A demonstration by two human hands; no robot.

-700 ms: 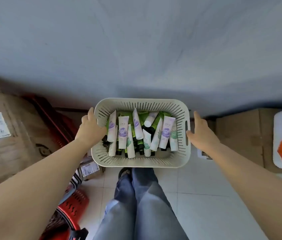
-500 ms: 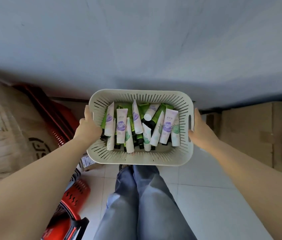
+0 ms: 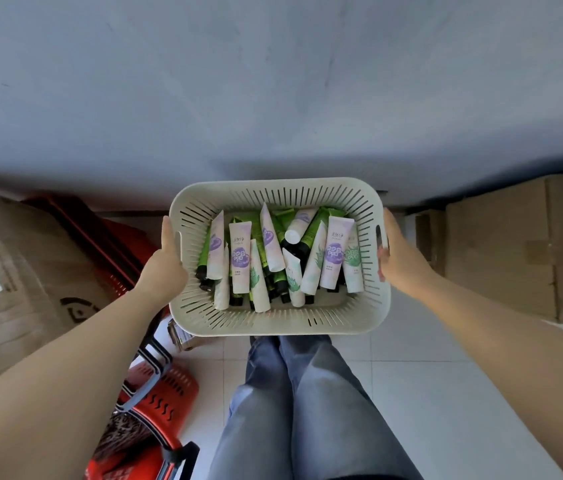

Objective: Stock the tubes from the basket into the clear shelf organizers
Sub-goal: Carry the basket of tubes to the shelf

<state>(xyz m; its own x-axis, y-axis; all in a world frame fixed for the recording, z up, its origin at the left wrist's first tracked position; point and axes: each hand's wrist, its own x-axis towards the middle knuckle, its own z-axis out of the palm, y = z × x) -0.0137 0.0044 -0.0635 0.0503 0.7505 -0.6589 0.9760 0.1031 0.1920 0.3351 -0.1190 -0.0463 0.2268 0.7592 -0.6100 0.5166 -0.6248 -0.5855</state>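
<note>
Two hands hold a cream slotted basket in the air before you, above your legs in blue jeans and a white tiled floor. Your left grip clasps the basket's left end, thumb lying up along the rim, the other fingers hidden beneath. Your right grip is closed on the right handle slot, fingertips curled through it. Inside the basket lies a loose heap of tubes: white ones with purple or green prints on top, green ones with black caps below. A plain grey wall fills the view ahead. Cardboard boxes sit at both sides, and a red shopping basket lies on the floor at your left. No clear shelf organizers are in view. Judging from this, stocking has not begun: every visible tube is in the basket, and the whole load is left to carry to the shelf and place.
</note>
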